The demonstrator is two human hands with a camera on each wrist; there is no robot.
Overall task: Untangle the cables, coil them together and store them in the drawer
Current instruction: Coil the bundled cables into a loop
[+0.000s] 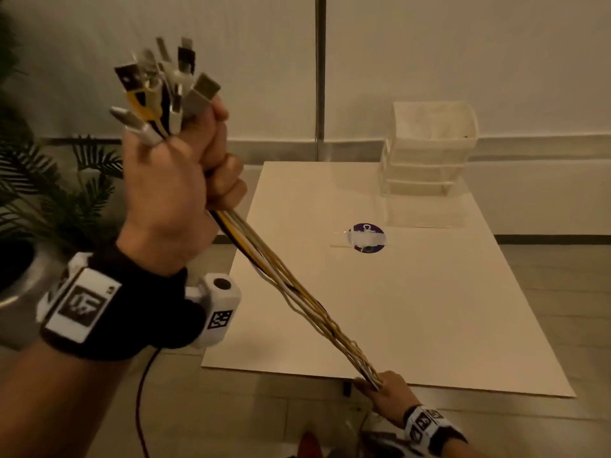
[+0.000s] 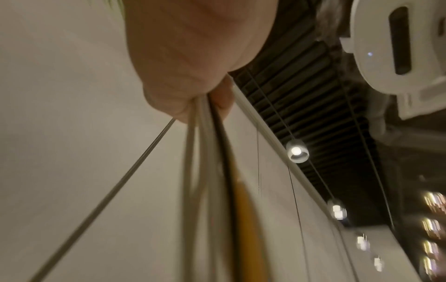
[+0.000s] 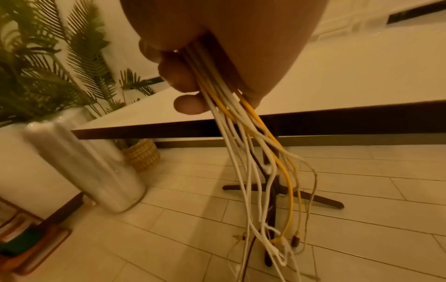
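A bundle of white, yellow and black cables [image 1: 287, 285] stretches taut from upper left to lower right over the table's near edge. My left hand [image 1: 175, 193] is raised high and grips the bundle just below its plugs [image 1: 165, 87], which fan out above the fist. In the left wrist view the cables [image 2: 200, 171] leave the left hand [image 2: 193, 57] downward. My right hand [image 1: 388, 391] grips the bundle low, near the table's front edge. In the right wrist view the right hand's fingers [image 3: 178, 76] curl round the cables [image 3: 241, 133], whose loose ends dangle to the floor. A white drawer unit [image 1: 429, 150] stands at the table's back right.
The white table [image 1: 413, 325] carries a round purple sticker [image 1: 367, 238]. A palm plant [image 1: 49, 193] in a silvery pot [image 1: 20, 285] stands to the left. The table's dark pedestal foot [image 3: 272, 190] rests on the tiled floor.
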